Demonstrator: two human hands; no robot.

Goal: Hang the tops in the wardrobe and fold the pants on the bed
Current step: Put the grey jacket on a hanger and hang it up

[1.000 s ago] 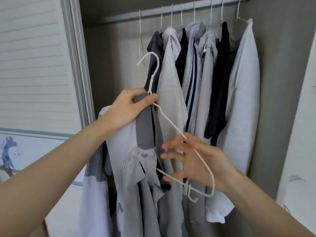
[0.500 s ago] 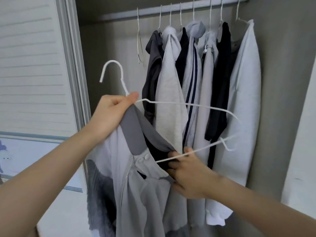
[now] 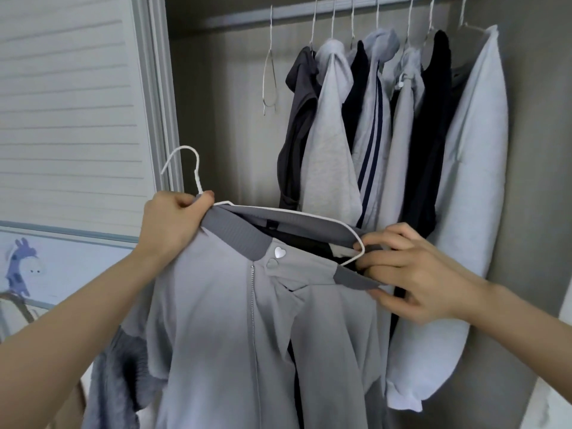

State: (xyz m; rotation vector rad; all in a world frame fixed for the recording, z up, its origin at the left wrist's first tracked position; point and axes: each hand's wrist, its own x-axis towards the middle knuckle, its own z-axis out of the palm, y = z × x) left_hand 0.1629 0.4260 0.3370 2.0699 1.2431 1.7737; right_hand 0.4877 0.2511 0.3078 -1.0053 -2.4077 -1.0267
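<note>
In front of the open wardrobe, the grey zip top is gripped at its collar together with the white hanger by the left hand, while the collar's far end is pinched by the right hand.

Your one camera sits on your head — facing forward into the open wardrobe, close to both hands, the rail at the frame's top edge.
</note>
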